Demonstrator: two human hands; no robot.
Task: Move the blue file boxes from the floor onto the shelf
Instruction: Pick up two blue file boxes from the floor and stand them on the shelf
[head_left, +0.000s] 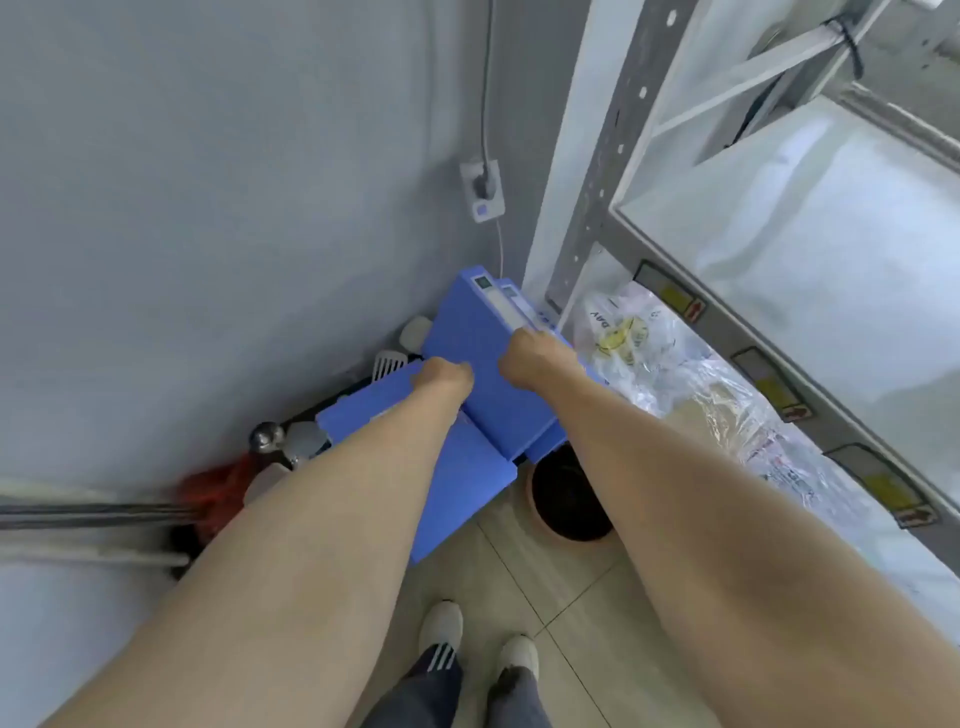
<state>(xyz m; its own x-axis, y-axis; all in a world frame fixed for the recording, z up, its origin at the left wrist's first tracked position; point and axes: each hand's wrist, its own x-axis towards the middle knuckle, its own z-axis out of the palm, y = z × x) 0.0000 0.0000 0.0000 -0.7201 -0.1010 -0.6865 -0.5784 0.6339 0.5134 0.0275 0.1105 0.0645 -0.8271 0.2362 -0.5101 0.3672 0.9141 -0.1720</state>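
Observation:
Blue file boxes stand on the floor in the corner beside the shelf. One upright blue file box (470, 332) with a white spine label rises between my hands. My left hand (441, 378) is closed on its left side and my right hand (530, 351) grips its right edge near the spine. More blue file boxes (467, 488) lie lower, partly hidden under my forearms. The grey metal shelf (670, 270) stands at the right, with a white board as its surface.
A clear plastic bag (675, 374) with packets lies on the lower shelf level. A dark round pot (569, 501) sits on the tiled floor by the boxes. Kitchen utensils and a red item (218, 483) crowd the wall corner. A wall socket (483, 189) hangs above. My feet stand below.

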